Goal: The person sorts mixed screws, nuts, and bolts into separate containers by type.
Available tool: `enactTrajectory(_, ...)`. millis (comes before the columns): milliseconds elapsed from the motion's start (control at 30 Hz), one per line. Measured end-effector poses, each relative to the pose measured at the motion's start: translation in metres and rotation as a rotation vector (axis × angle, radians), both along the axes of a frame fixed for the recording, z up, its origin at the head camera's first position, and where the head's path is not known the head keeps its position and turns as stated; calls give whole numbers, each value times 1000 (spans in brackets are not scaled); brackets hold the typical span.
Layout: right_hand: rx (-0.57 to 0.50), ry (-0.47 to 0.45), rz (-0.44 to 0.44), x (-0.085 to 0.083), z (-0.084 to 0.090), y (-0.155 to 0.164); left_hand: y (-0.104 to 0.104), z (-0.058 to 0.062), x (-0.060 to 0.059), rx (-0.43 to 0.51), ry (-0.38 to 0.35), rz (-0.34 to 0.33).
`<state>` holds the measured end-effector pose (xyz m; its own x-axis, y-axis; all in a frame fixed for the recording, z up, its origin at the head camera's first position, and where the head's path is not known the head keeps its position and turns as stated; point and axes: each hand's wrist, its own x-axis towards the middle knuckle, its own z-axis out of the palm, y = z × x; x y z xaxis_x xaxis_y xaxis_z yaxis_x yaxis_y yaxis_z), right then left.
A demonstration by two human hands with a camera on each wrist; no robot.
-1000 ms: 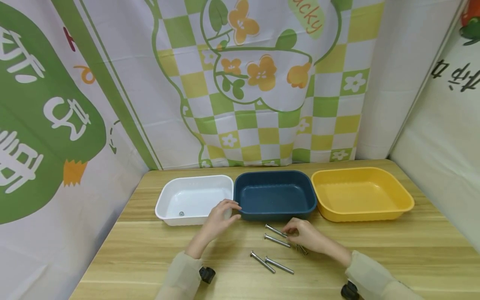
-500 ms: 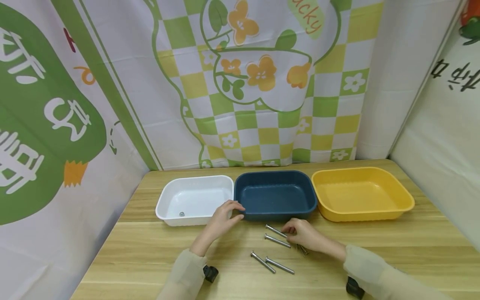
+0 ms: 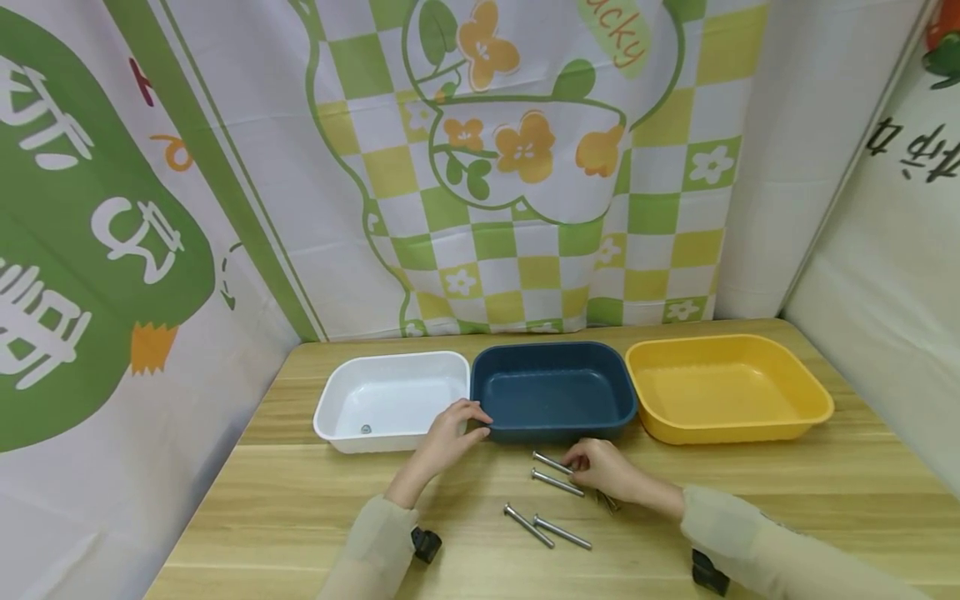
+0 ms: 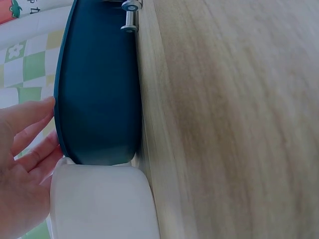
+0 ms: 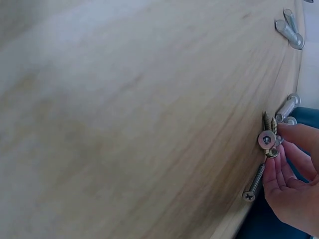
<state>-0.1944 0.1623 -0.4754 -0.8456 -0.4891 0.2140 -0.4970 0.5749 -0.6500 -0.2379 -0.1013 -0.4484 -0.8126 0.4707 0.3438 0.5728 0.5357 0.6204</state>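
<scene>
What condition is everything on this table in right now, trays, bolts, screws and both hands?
White tray: upright, one small metal piece inside.
Blue tray: upright, nothing seen inside.
Yellow tray: upright, nothing seen inside.
Long bolts: four, lying flat on the table.
Screws: a few pinched in the fingers.
Left hand: fingers touching the blue tray's near corner.
Right hand: curled, pinching the screws.
</scene>
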Motion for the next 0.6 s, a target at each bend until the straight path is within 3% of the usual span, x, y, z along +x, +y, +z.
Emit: enactTrajectory(600, 10, 29, 10, 3, 0, -4, 2, -3, -2, -9, 39, 15)
